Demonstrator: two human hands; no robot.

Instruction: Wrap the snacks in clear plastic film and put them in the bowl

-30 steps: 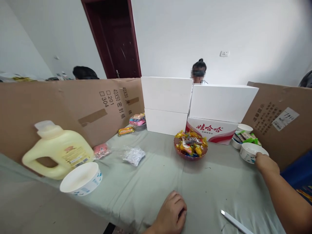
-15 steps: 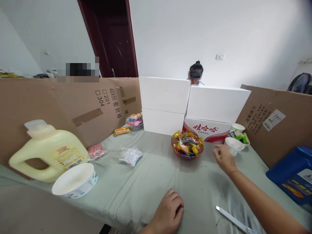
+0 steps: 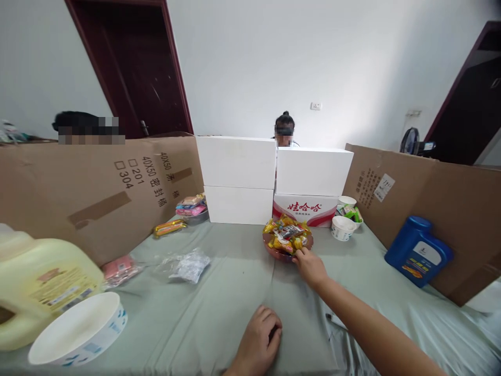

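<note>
A reddish see-through bowl full of wrapped candies stands at mid-table in front of the boxes. My right hand reaches across to it, with thumb and fingers closed on its near right rim; the fingertips are partly hidden against the candies. Close to me, my left hand rests on the green cloth, its fingers curled into a loose fist with nothing visible inside. Under my right forearm lies a slim metal tool, mostly covered by the arm.
White boxes wall off the back; cardboard panels flank both sides. On the left are a yellow jug, a paper tub and plastic packets. Paper cups and a blue bottle stand right. People sit behind.
My right hand has moved left from beside the paper cups to the candy bowl and closed on its rim. The bowl looks slightly tilted. My view has turned right; my left hand stays curled.
</note>
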